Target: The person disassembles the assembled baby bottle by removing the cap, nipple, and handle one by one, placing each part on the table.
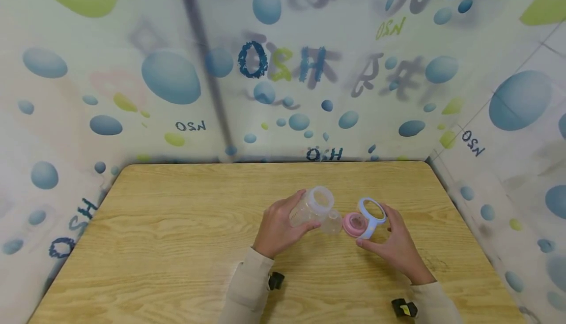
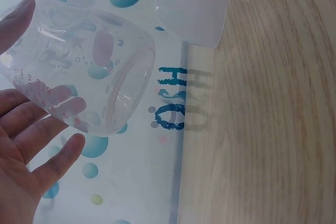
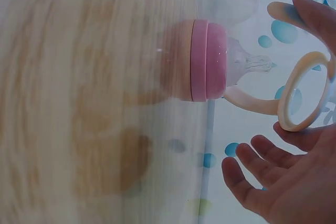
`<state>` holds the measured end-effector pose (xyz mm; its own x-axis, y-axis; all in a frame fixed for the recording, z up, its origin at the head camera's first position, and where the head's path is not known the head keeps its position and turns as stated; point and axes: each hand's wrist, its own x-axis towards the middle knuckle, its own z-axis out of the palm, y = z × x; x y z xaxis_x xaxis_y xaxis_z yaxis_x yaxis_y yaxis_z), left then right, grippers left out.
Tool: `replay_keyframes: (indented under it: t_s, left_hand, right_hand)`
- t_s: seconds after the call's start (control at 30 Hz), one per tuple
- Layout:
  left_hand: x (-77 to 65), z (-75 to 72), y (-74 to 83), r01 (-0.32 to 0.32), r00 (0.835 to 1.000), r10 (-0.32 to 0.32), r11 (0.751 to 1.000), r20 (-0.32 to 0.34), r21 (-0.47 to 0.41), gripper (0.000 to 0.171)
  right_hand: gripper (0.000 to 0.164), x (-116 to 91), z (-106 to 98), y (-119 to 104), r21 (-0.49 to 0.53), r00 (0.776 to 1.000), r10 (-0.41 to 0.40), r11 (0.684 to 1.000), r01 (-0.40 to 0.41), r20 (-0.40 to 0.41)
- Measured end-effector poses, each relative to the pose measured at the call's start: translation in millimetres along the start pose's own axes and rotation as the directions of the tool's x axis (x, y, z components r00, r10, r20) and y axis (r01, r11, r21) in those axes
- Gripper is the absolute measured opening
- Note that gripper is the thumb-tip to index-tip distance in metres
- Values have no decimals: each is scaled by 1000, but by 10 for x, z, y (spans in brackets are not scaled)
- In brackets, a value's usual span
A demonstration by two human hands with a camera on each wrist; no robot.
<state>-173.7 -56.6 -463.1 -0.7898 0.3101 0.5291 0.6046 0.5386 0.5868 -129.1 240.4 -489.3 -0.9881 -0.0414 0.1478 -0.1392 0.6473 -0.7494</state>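
Note:
A clear baby bottle point(image 1: 302, 213) with printed measuring marks is in my left hand point(image 1: 278, 225), thumb on one side and fingers on the other. It is tilted, its open mouth toward the far right. Between thumb and fingers, my right hand point(image 1: 400, 248) holds a bottle handle point(image 1: 371, 228) with a round ring, light blue in the head view and cream in the right wrist view. Between the hands, a pink collar point(image 3: 210, 61) with a clear teat point(image 3: 244, 64) stands on the table, teat up. Left of it sits a translucent domed cap point(image 2: 194, 14), near the bottle.
The wood-grain table point(image 1: 168, 225) meets a pale wall point(image 1: 185, 34) printed with blue and green dots and letters at its far edge. Similar panels rise on both sides. Small black devices point(image 1: 276, 280) sit at the wrists.

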Motion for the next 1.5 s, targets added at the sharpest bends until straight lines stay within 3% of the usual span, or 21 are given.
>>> replay_keyframes:
  t_s: [0.8,1.2,1.5]
  left_hand:
    - [5,11,1,27,1000,-27,1000,12,-5,75]
    - [-1,13,-3,39,999,-39,999,15,4,75]
    - [-7,15,12,69,997,-69,998,17,-1,75]
  right_hand:
    - [108,-1,22,87,23,996,84,996,-85,41]
    - [107,-15,7,147,54,985,133,989,-139,107]
    - [99,6,3,207,89,978,154,982,-167,137]
